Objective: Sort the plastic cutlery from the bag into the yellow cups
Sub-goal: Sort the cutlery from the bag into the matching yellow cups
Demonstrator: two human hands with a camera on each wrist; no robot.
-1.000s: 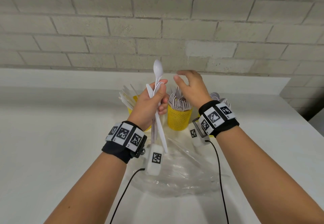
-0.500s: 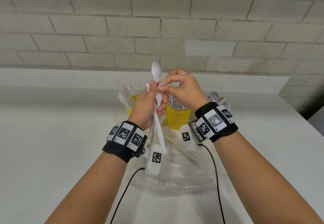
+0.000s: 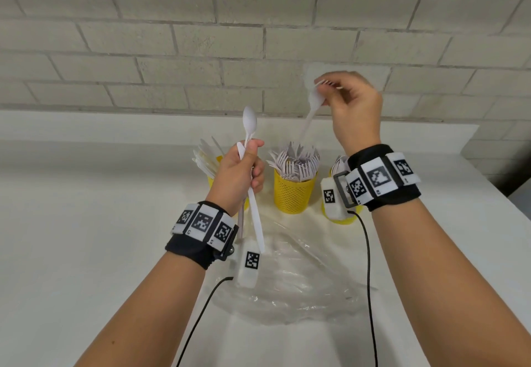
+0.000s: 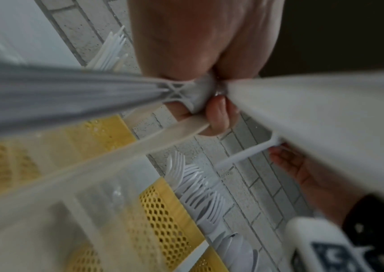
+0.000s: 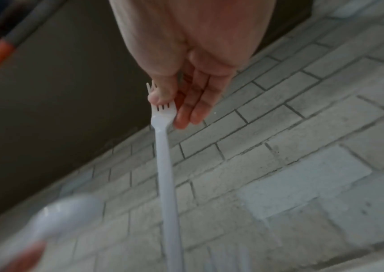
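Observation:
My right hand (image 3: 349, 102) pinches a white plastic fork (image 3: 311, 108) by its tines, handle hanging down above the middle yellow cup (image 3: 293, 193), which is packed with forks. The right wrist view shows thumb and fingers on the fork (image 5: 164, 147) head. My left hand (image 3: 240, 174) grips a bundle of white cutlery upright, with a spoon (image 3: 249, 124) sticking out on top and a knife handle (image 3: 256, 224) below; up close the bundle (image 4: 195, 95) sits in the curled fingers. A left yellow cup (image 3: 212, 177) holds knives, a right yellow cup (image 3: 342, 218) holds spoons. The clear bag (image 3: 301, 277) lies flat.
The cups stand in a row on a white table (image 3: 86, 223), close to a grey brick wall (image 3: 172, 36). The table's right edge (image 3: 494, 188) drops off near a dark gap. Black wrist-camera cables (image 3: 369, 280) hang over the bag.
My right hand has pulled a fork out of the bundle in the left hand and lifted it up and to the right, over the middle cup. The left hand stays put.

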